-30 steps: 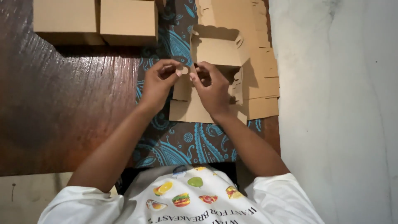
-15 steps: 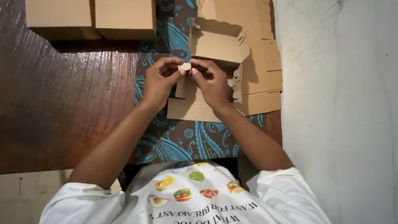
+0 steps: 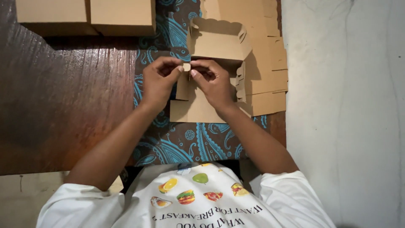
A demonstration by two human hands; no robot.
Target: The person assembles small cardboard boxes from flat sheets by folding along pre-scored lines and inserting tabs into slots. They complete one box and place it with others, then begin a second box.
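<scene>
Slightly lower in frame than half a second back, both hands and the half-folded box are otherwise barely shifted; the pinch point is unchanged. The left hand (image 3: pixel 158 82) is closed narrow, thumb and forefinger pinched on a small cardboard tab (image 3: pixel 186 66). The right hand (image 3: pixel 215 82) is closed on the same tab from the other side, fingertips touching it. The tab belongs to a brown cardboard box blank (image 3: pixel 198 107), partly erected, lying on a blue patterned cloth (image 3: pixel 185 141) over the dark wooden desk (image 3: pixel 63 105). The raised far wall (image 3: pixel 217 42) of the box stands just beyond the hands. A stack of flat blanks (image 3: pixel 265 76) is seen right of the box, touching it. Two finished boxes (image 3: pixel 88 14) are parked at the far left.

Risk, as judged: the tab is small and thin, so it could be creased or torn if pulled at an angle to its slot. The raised wall is not held by anything visible, so it may flop back if the base gets nudged. The stack edge is close enough to be snagged.
</scene>
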